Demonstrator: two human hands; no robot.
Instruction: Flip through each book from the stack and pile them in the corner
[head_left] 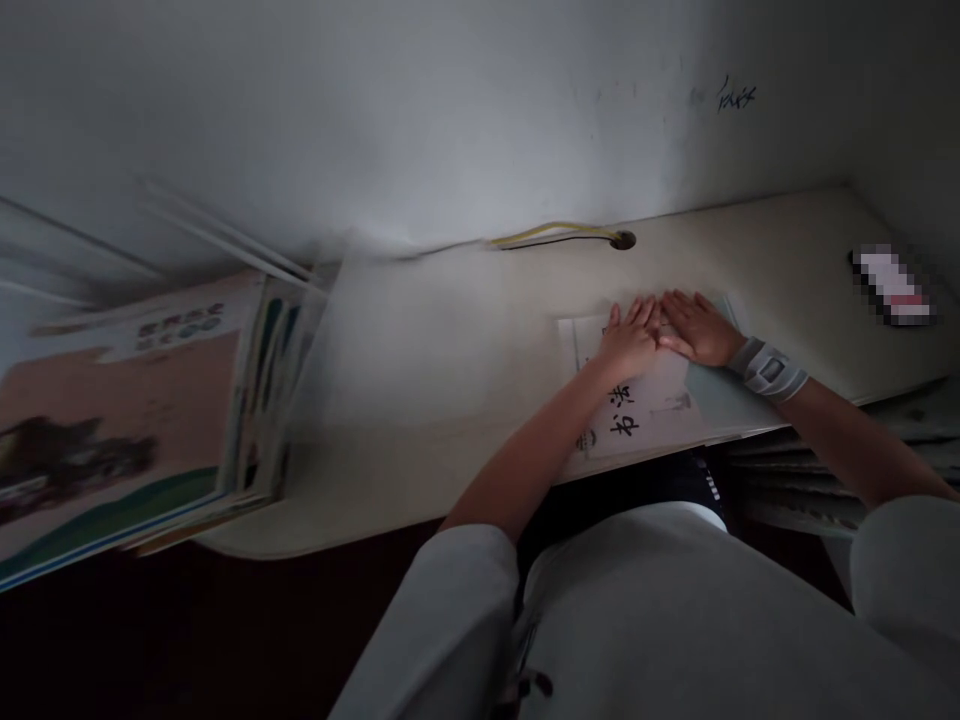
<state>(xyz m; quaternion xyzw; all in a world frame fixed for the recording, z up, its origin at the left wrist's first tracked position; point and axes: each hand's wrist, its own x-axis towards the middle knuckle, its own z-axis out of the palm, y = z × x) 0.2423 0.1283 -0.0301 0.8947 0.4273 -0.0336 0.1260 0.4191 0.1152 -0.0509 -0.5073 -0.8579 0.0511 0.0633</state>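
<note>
Left hand (631, 338) and right hand (696, 328), palm-down, fingertips touching, flat on a calligraphy booklet (637, 415) atop the table (442, 480); grey wristband (766, 368) on right wrist; blurred stack of books (127, 400) at far left.

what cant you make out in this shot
All in the head view:
The booklet: its upper part is hidden by the left hand and right hand.
The stack of books: blurred and cut off by the left edge, titles unreadable.
The object on the desk: pixelated, kind unknown.
The wall scribble: too small to read.
</note>
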